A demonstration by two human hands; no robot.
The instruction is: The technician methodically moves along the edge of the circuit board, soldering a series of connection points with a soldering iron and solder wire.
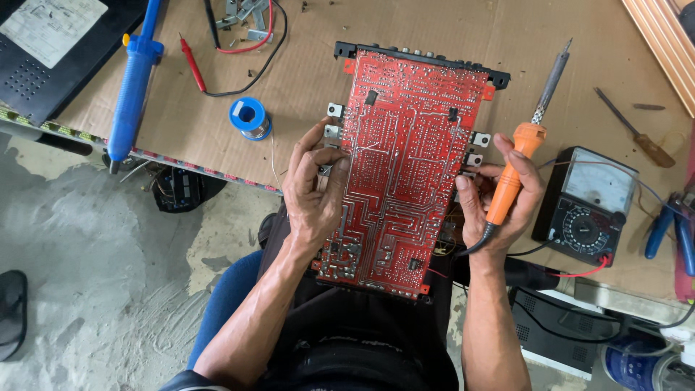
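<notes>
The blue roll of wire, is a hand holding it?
No, the blue roll of wire lies alone on the cardboard; the left hand holds the red board.

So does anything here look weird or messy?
A little. The red circuit board hangs off the cardboard-covered table, partly over the person's lap. The right hand steadies its edge while also holding the orange soldering iron, tip up.

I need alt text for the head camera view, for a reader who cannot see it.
A person's left hand and right hand hold a red circuit board by its edges, solder side up, over a cardboard-covered table. The right hand also grips an orange-handled soldering iron, tip pointing away. A blue solder spool, a blue desoldering pump and an analogue multimeter lie nearby.
</notes>
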